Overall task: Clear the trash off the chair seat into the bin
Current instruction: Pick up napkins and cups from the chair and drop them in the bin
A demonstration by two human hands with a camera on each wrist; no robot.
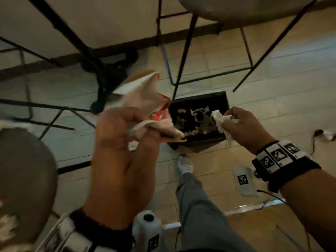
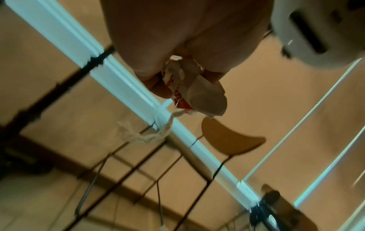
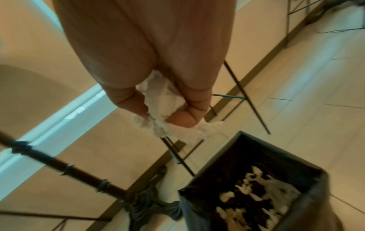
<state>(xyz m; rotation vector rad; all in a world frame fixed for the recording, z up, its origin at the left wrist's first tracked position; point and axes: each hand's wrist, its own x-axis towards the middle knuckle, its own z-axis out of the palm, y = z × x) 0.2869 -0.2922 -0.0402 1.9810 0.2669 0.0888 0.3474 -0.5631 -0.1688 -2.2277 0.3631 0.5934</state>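
Wrapper: the crumpled paper wrapper (image 1: 145,104), white with red print, is up in the air in the left hand; its long axis runs from a peak at about 11 o'clock down to a flat tip at about 4 o'clock, and that lower tip overlaps the near-left corner of the bin in the head view.
Tissue: a wadded white tissue (image 1: 221,122) is in the right hand, above the bin's right edge, with a tail hanging toward 6 o'clock.
Left hand: the left hand (image 1: 123,160) is raised close to the head camera, back of the hand toward it, fingers curled and clamped on the wrapper (image 2: 194,92).
Right hand: the right hand (image 1: 245,128) reaches toward 11 o'clock, thumb and fingers pinched tight on the tissue (image 3: 173,123).
Bin: the black-lined square bin (image 1: 221,99) stands on the pale tiled floor, open, with white scraps inside (image 3: 276,192).
Chair seat: a round grey chair seat (image 1: 25,171) sits at 8 o'clock from the left hand, with a pale scrap at its near edge; too blurred to name.
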